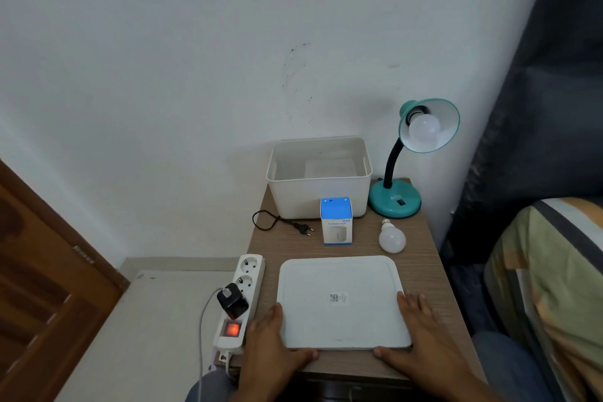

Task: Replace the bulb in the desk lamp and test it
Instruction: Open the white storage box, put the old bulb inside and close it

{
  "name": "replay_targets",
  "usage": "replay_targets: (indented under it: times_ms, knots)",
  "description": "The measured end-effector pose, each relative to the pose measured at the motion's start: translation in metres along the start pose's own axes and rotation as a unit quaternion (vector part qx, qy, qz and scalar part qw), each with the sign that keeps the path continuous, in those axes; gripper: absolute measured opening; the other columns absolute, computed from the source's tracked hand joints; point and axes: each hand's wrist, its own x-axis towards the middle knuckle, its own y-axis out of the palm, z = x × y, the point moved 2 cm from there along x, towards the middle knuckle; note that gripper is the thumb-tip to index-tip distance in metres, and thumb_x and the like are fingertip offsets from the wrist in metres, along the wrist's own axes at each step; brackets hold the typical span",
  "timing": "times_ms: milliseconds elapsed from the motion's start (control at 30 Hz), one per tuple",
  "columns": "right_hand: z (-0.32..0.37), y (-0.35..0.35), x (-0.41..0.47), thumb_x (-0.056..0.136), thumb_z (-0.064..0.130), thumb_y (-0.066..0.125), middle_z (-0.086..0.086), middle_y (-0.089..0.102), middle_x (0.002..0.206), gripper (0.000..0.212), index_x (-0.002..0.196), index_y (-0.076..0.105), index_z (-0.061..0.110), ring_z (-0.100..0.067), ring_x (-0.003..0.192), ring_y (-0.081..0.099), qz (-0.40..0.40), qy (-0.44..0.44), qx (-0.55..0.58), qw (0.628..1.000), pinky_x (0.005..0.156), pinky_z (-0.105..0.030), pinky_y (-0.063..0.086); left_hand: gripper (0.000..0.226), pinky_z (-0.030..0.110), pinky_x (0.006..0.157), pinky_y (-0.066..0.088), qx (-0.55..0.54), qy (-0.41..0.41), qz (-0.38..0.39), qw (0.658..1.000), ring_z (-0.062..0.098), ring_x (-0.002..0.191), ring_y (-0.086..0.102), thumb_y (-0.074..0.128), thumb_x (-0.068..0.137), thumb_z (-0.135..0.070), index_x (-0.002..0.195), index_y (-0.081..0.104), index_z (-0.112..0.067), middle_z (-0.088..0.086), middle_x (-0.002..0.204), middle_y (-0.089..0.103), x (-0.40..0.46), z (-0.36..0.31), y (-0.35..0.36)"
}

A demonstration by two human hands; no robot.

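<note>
Here, a flat white lid (342, 302) is held at its near corners on the wooden table (421, 274). The left hand (272, 341) is laid along the lid's left edge with the thumb hooked under the front rim, and the right hand (421, 333) is placed the same way on the right side; the fingers of both are kept fairly straight and spread against the plastic, not curled round it.

The desk lamp (414, 153) is stood at the far right corner, with a bulb (424, 129) seated in its green shade and unlit. A spare bulb (392, 237) is left lying on its side, just beyond the lid and in front of the lamp base. The lamp's plug (305, 229) is seen loose on the table, not pushed into the power strip (243, 297), whose red switch is lit.

Several risks can be judged from this. If the lid is slid or swung forward, the loose bulb is likely to be knocked and rolled off the table edge. The small blue box (336, 220) could be toppled the same way. If the plug is connected before the swap, the socket would be handled live, since the strip is already switched on.
</note>
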Motion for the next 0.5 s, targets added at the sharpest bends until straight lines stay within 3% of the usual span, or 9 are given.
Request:
replay_targets:
  times_ms: [333,400,500]
  knots:
    - [0.001,-0.001,0.001,0.066,0.085,0.051,0.004,-0.009,0.165,0.123,0.155,-0.009,0.027,-0.017,0.151,-0.01,0.018,0.011,-0.005,1.0,0.123,-0.036,0.004,0.118,0.028,0.117,0.022,0.004,0.004,0.015,1.0,0.018,0.144,0.023,0.077,0.061,-0.064,0.155,0.025,-0.015,-0.004,0.158,0.024,0.001,-0.003,0.0]
    - [0.004,-0.004,0.001,0.063,0.087,0.051,0.007,-0.001,0.165,0.121,0.156,-0.002,0.03,-0.016,0.151,-0.003,0.0,0.014,0.018,1.0,0.123,-0.038,0.01,0.118,0.029,0.117,0.024,0.002,0.001,0.02,1.0,0.018,0.144,0.024,0.076,0.061,-0.065,0.155,0.025,-0.015,-0.004,0.158,0.024,0.003,-0.004,0.0]
    - [0.007,-0.015,0.007,0.07,0.084,0.046,0.009,0.021,0.161,0.101,0.153,0.016,0.035,-0.013,0.147,0.021,-0.066,0.003,0.039,0.997,0.119,-0.039,0.025,0.114,0.032,0.117,0.026,0.0,0.003,0.009,1.0,0.019,0.146,0.024,0.073,0.067,-0.067,0.156,0.024,-0.015,-0.003,0.16,0.023,0.007,-0.007,-0.003]
